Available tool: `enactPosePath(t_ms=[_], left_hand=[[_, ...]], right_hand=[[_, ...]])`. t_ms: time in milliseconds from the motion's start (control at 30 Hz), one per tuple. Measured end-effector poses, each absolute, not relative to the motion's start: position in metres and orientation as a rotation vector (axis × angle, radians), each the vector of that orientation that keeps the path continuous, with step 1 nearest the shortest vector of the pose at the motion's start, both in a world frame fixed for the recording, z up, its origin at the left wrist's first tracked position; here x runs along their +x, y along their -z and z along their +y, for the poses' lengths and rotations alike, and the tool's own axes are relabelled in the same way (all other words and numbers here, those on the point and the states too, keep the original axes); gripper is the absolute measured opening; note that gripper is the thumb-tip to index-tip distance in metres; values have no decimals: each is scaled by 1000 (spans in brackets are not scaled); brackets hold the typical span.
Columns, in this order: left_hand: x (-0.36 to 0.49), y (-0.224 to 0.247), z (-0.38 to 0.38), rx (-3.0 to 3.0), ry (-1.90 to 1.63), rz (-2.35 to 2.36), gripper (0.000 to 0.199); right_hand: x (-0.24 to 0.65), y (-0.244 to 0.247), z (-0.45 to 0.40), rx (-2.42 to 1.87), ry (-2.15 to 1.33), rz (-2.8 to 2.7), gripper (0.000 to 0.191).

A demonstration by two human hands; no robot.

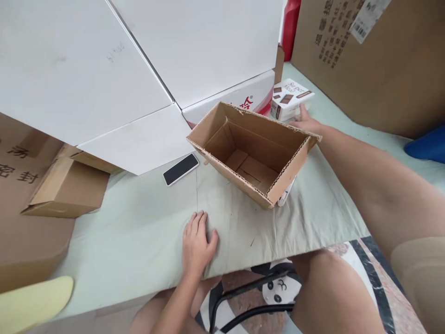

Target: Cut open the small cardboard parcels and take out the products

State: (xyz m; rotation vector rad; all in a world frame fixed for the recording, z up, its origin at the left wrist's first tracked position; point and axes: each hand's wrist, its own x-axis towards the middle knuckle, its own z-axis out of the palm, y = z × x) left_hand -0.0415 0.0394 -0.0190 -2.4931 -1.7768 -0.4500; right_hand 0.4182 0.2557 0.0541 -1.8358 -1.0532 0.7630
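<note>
An open-topped brown cardboard box [252,174] stands on a pale green cloth, its inside showing bare cardboard. Behind its right end, my right hand [308,122] reaches to a small white carton [292,97] printed "Super Meal" with brown biscuit pictures. The thumb is raised and apart from the fingers, against the carton's near side; the fingertips are partly hidden by the cardboard box. My left hand [198,241] lies flat on the cloth with its fingers stretched out, holding nothing. A white object [285,195] is mostly hidden beside the cardboard box's near right corner.
Large white boxes [132,93] stack up at the back. A dark-screened phone [181,170] lies before them. Brown cartons stand at the left [69,188] and back right [375,69]. A blue object [427,144] is at the right edge, a yellow one [38,299] at the lower left.
</note>
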Motion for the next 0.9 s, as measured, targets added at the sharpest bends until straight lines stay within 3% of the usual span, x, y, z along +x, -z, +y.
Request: enactPosePath(t_ms=[267, 367, 433, 533, 667, 767, 900], left_hand=[[-34, 12, 38, -2488, 394, -1867, 52], [-29, 5, 37, -2504, 348, -1931, 53], [-27, 1, 36, -2509, 317, -1972, 54], [-25, -2, 33, -2507, 288, -2009, 55], [-26, -3, 30, -2526, 294, -2010, 55], [-27, -5, 29, -2543, 316, -1999, 56], [-28, -7, 28, -2556, 322, -1994, 57]], right_hand=[[378, -128, 194, -1561, -959, -925, 42], [354, -161, 144, -1540, -962, -1023, 40], [339, -174, 115, -1678, -956, -1102, 52], [329, -180, 84, -1914, -933, -991, 59], [336, -176, 55, -2004, -1167, -724, 33], [331, -172, 35, -1855, -1435, -625, 18], [304, -164, 27, -1592, -1426, -574, 22]])
